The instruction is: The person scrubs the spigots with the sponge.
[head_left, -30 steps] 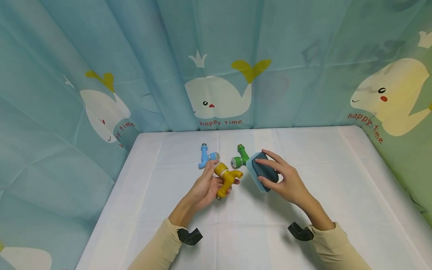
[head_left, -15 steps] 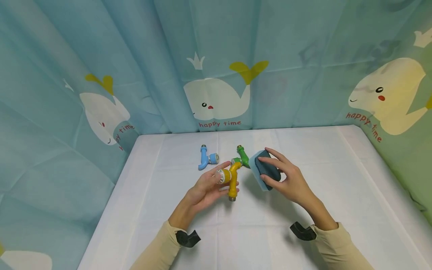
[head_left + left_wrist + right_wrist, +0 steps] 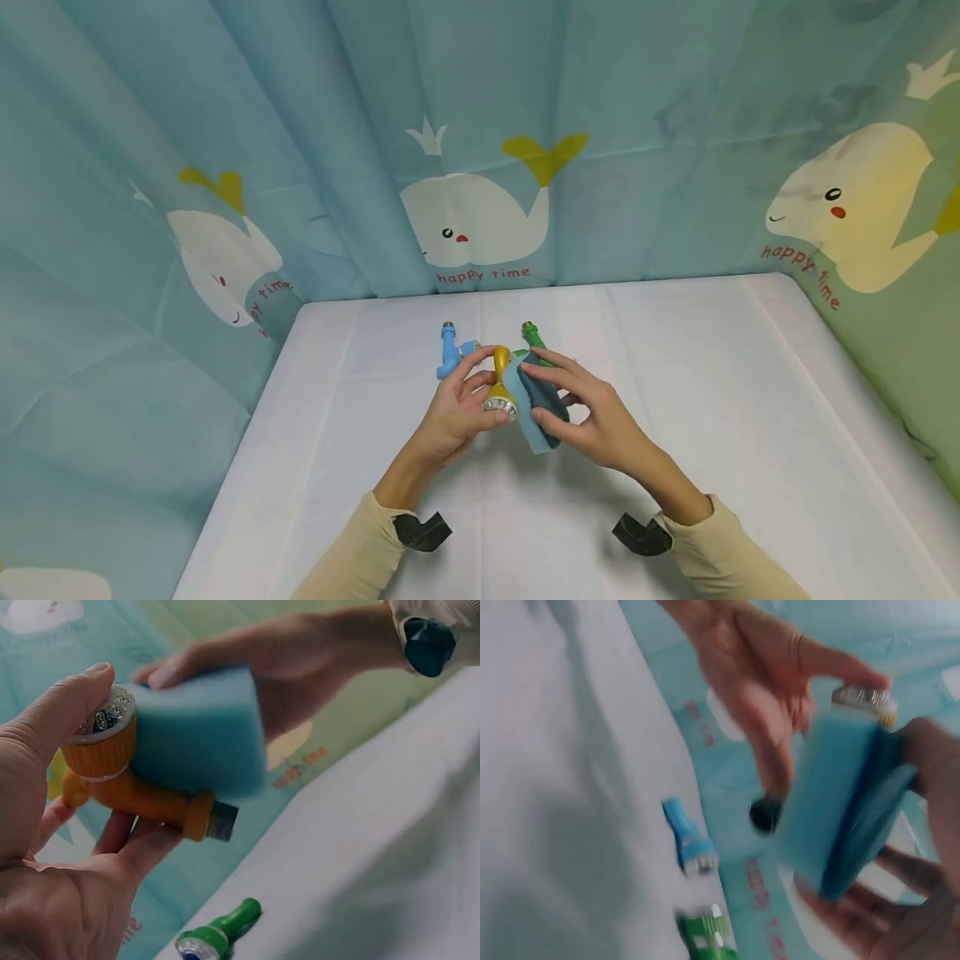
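My left hand (image 3: pixel 448 421) holds a yellow tap (image 3: pixel 150 799) off the table, thumb on its clear-faced knob and fingers beneath the body. The tap's threaded end points toward the right in the left wrist view. A sponge (image 3: pixel 537 404), light blue with a dark blue grip on its back, is pinched between the thumb and fingers of my right hand (image 3: pixel 603 425). Its light face is up against the tap's side; motion blurs it in both wrist views. In the right wrist view the sponge (image 3: pixel 832 787) hides most of the tap.
A light blue tap (image 3: pixel 447 348) lies on the white table (image 3: pixel 360 467) behind my left hand. Beyond the sponge lies a green tap (image 3: pixel 533 335), partly covered by it and my right hand. A whale-print curtain (image 3: pixel 637 192) hangs along the table's back and sides.
The right hand has moved left, bringing the sponge from apart to against the yellow tap. My left hand has turned the tap, so its knob now faces down toward me.
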`<act>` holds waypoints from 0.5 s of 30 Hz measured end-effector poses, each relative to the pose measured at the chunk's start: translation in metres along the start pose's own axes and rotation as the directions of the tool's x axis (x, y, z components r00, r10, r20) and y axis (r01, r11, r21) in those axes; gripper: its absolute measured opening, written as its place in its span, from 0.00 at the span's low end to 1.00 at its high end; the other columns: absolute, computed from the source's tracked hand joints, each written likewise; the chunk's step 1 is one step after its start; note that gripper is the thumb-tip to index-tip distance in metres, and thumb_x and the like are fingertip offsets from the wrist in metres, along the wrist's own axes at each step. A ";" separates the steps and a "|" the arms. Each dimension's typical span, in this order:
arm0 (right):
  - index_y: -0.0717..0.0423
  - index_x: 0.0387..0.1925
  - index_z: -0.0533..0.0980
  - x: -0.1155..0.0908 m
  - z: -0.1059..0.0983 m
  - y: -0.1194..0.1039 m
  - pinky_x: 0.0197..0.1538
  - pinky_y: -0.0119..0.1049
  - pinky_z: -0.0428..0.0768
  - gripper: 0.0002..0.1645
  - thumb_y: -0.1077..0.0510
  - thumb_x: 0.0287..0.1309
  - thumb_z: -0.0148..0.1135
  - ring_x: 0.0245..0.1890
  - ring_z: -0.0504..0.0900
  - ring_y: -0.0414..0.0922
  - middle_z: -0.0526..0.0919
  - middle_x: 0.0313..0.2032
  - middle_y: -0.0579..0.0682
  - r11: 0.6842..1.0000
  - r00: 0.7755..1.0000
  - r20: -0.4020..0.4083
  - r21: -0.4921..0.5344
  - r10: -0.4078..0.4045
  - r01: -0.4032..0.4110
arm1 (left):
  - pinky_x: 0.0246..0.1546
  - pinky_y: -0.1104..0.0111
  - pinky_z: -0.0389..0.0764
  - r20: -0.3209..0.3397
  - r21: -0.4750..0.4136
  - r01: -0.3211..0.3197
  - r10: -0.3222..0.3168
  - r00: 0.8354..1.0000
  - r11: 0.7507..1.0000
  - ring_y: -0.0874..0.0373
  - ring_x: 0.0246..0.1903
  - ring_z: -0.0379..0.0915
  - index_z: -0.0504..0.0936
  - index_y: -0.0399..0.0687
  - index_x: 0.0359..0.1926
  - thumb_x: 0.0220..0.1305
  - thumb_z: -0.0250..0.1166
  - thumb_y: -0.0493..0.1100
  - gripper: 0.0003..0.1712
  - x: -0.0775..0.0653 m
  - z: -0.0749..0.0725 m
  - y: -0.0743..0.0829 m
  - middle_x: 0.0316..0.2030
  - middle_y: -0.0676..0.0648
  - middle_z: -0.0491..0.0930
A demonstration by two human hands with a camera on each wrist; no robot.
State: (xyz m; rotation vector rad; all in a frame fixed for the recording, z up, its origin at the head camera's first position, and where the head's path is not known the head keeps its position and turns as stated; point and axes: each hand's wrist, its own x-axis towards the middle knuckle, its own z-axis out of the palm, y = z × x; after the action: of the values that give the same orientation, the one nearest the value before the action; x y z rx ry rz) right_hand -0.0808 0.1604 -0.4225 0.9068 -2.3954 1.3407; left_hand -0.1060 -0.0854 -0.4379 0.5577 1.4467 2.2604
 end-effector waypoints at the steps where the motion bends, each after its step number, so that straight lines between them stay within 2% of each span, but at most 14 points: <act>1: 0.49 0.67 0.77 0.001 0.001 0.000 0.46 0.45 0.86 0.34 0.61 0.59 0.74 0.59 0.80 0.52 0.71 0.71 0.56 1.000 1.000 -0.005 -0.020 0.002 -0.003 | 0.51 0.69 0.83 -0.007 0.009 -0.005 0.005 1.000 1.000 0.52 0.58 0.75 0.54 0.41 0.78 0.52 0.81 0.36 0.59 -0.001 -0.001 0.001 0.55 0.40 0.72; 5: 0.50 0.65 0.79 0.006 -0.001 0.000 0.44 0.47 0.87 0.34 0.64 0.55 0.76 0.55 0.82 0.52 0.73 0.69 0.55 0.999 0.996 -0.086 -0.042 0.003 -0.007 | 0.53 0.67 0.83 -0.023 0.112 -0.017 0.020 1.000 0.994 0.53 0.57 0.76 0.58 0.41 0.78 0.53 0.81 0.36 0.57 -0.001 -0.003 0.003 0.53 0.40 0.73; 9: 0.51 0.66 0.78 0.012 -0.001 -0.002 0.39 0.42 0.86 0.33 0.63 0.58 0.74 0.52 0.83 0.51 0.72 0.70 0.55 0.999 0.997 -0.073 0.033 0.003 0.000 | 0.53 0.64 0.83 0.001 0.263 -0.063 0.065 0.998 0.963 0.51 0.57 0.75 0.63 0.41 0.77 0.52 0.81 0.35 0.54 0.000 -0.003 0.002 0.53 0.38 0.73; 13: 0.50 0.65 0.78 0.014 -0.001 0.002 0.40 0.42 0.87 0.31 0.60 0.60 0.74 0.54 0.83 0.53 0.73 0.69 0.56 0.998 0.999 -0.025 -0.055 0.038 -0.040 | 0.50 0.65 0.85 -0.019 0.289 -0.090 0.099 0.995 0.953 0.50 0.55 0.76 0.64 0.41 0.75 0.51 0.81 0.33 0.53 -0.002 -0.004 0.002 0.52 0.38 0.74; 15: 0.49 0.65 0.78 0.014 -0.002 0.003 0.40 0.41 0.87 0.31 0.60 0.60 0.74 0.52 0.84 0.53 0.73 0.69 0.55 0.996 0.997 -0.030 -0.040 0.074 -0.075 | 0.50 0.65 0.85 -0.027 0.284 -0.096 0.108 0.994 0.954 0.50 0.55 0.75 0.64 0.41 0.76 0.52 0.81 0.34 0.53 -0.003 -0.005 0.001 0.52 0.38 0.74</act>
State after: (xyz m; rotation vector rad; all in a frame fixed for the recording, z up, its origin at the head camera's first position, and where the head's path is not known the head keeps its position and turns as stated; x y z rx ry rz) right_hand -0.0935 0.1576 -0.4169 0.7899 -2.4480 1.3163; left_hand -0.1067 -0.0912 -0.4391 0.6888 1.8164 2.1659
